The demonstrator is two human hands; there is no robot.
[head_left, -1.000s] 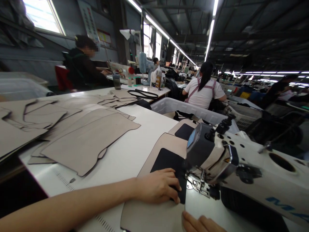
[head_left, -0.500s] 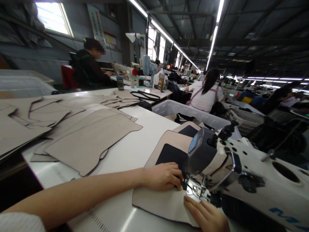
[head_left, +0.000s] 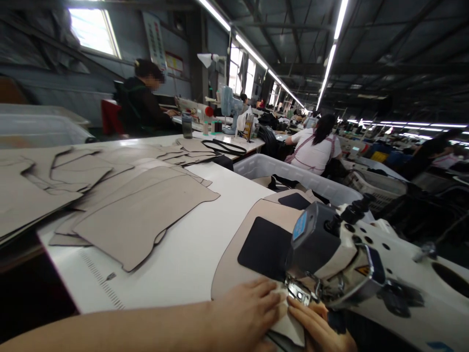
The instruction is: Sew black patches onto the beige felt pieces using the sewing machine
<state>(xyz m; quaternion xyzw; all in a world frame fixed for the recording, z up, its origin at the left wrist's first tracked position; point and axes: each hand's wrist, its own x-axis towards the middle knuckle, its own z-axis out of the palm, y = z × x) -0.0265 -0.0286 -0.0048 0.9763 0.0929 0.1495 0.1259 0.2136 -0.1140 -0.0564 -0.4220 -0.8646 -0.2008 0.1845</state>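
Note:
A beige fabric panel (head_left: 229, 264) with a black patch (head_left: 264, 244) on it lies under the head of a white sewing machine (head_left: 330, 254). My left hand (head_left: 245, 310) bears down on the near part of this panel, fingers bent together just left of the metal presser foot (head_left: 299, 293). My right hand (head_left: 322, 325) is close beside it, its fingertips at the panel's near right edge by the foot. Between the two hands a pale corner of the panel shows, slightly raised. Both hands partly hide the seam area.
Stacked beige panels (head_left: 146, 210) cover the left of the white table (head_left: 183, 264). Behind the machine stands a translucent plastic bin (head_left: 293, 168) with fabric pieces. One person (head_left: 315, 146) in white sits beyond it; another person (head_left: 142, 107) in dark clothes works at back left.
My left hand has come nearer to me, off the black patch, which now shows more fully. Both hands are closer together at the foot. The view has shifted slightly.

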